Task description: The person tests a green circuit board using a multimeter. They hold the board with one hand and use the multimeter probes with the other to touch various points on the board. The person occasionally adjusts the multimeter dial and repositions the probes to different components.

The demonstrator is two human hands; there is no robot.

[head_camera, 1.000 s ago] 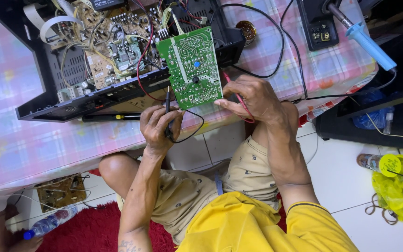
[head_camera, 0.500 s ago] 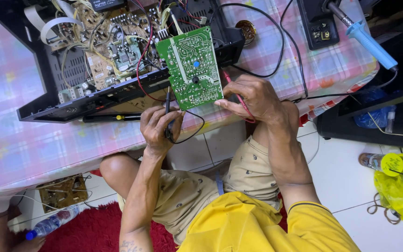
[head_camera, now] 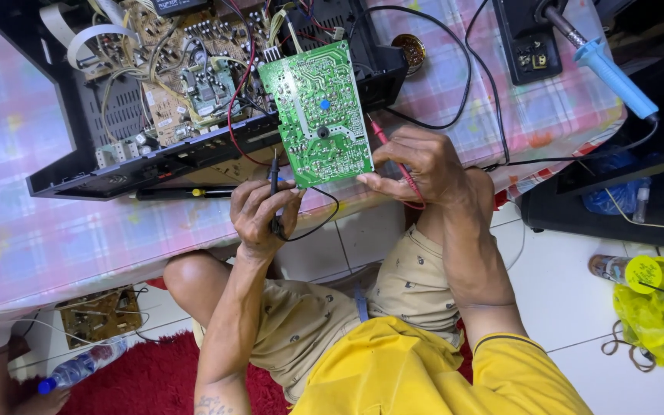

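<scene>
A green circuit board (head_camera: 317, 114) sits just above the centre of the frame, solder side up and tilted toward the camera, its far edge leaning on the open black chassis (head_camera: 194, 154) behind it. Turned this way, its traces and joints face the person, which is probably why it is propped rather than laid flat.

The left hand (head_camera: 263, 215), just below the board's lower left corner, is closed around a black probe (head_camera: 274, 192), held pen-like with the tip pointing up at the board's lower edge; whether the tip actually touches a joint is too small to tell. The right hand (head_camera: 424, 165), at the board's lower right corner, has its fingers pinched on a red probe (head_camera: 393, 161) that slants up toward the board's right edge, while the fingertips seem to steady the board from that side. A thin black lead loops between the two hands.

The chassis occupies the upper left, its brown main board (head_camera: 186, 77) and wire bundles exposed, resting on a pink checked tablecloth (head_camera: 55, 230). In the upper right lies a blue-handled soldering iron (head_camera: 609, 73). A yellow plastic bag (head_camera: 659, 315) sits on the white floor tiles at the right edge, and a plastic bottle (head_camera: 78, 369) lies on a red rug at lower left.
</scene>
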